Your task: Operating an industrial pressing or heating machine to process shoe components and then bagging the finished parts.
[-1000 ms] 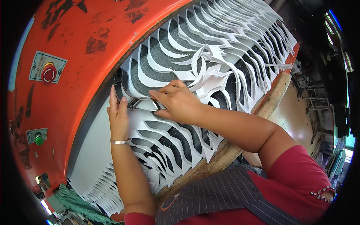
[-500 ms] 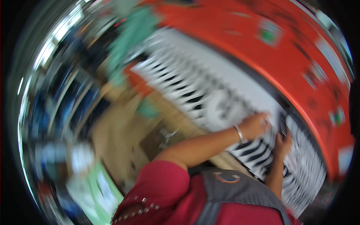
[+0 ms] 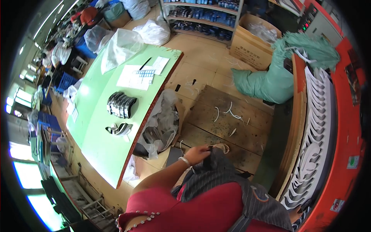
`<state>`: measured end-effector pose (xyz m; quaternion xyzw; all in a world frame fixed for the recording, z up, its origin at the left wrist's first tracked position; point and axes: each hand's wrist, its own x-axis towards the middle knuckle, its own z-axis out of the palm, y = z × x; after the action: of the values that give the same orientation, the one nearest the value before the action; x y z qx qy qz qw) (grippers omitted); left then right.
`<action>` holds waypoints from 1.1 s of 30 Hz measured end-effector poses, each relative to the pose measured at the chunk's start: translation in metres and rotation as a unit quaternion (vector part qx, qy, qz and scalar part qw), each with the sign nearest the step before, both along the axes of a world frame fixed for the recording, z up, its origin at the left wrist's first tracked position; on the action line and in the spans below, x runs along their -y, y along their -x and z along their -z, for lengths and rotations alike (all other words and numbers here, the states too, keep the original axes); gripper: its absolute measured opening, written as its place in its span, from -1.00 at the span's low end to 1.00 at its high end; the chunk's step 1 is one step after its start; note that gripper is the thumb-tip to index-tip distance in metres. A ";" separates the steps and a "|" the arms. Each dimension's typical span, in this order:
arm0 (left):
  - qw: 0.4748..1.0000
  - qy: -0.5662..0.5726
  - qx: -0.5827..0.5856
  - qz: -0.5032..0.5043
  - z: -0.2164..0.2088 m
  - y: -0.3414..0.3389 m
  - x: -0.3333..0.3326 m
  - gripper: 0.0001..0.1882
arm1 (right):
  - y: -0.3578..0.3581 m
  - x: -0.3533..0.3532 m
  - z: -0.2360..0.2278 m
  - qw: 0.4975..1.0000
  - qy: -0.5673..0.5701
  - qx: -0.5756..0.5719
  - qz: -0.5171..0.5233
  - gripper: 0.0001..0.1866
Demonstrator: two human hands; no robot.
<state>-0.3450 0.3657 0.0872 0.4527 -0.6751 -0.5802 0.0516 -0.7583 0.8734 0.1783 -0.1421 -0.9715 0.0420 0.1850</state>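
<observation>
My left hand (image 3: pixel 198 154), with a bracelet at the wrist, is closed on the edge of the grey pinstriped apron (image 3: pixel 228 170) at my front. At the lower right, my right hand (image 3: pixel 295 214) shows only in part beside a white cut-out sheet (image 3: pixel 313 133). A dark object (image 3: pixel 307 205) lies against that hand; its kind and whether the fingers grip it cannot be made out. The sheet, full of curved slots, runs along the machine's bed, with a loose white coil of strips on it.
A red machine (image 3: pixel 348 131) borders the right. To the left stands a green table (image 3: pixel 96 135) bearing a row of shiny black curved pieces (image 3: pixel 121 104) and papers (image 3: pixel 133 77). A green sack (image 3: pixel 262 83), a cardboard box (image 3: pixel 253 44) and scraps lie on the floor. People sit at the far left.
My view has swung left from the machine toward the green table. My left hand has left the white sheet and is now at my apron. My right hand stays near the sheet.
</observation>
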 end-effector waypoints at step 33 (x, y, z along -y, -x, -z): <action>0.925 0.101 0.264 0.254 0.168 -0.077 0.087 -0.59 | 0.056 0.044 -0.014 0.997 0.021 0.000 -0.074 -0.31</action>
<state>-0.2679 0.2787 -0.0807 0.3954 -0.8114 -0.3623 -0.2323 -0.8143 0.8294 0.1926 -0.0740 -0.9782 0.0756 0.1786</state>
